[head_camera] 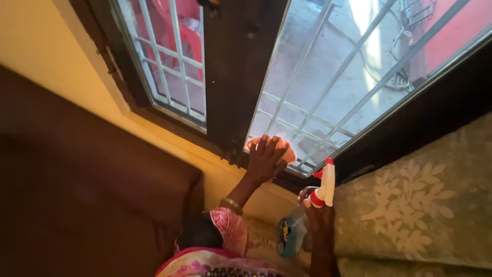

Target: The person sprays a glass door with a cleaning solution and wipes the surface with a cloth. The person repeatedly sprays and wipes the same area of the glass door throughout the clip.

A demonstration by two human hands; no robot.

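Head view: left hand (265,160) flat, fingers spread, pressing orange cloth (285,150) onto lower corner of window pane (328,77), palm bearing down for full contact with glass. Right hand (319,215) wrapped around neck of spray bottle (307,218), white-and-red nozzle (326,180) aimed up at pane, kept near. Metal grille (318,128) beyond glass. Patterned green cushion (425,205) just right of bottle.

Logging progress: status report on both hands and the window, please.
Left hand pressing orange cloth flat on window pane. Right hand gripping spray bottle, off the glass. Nothing blocking the pane.
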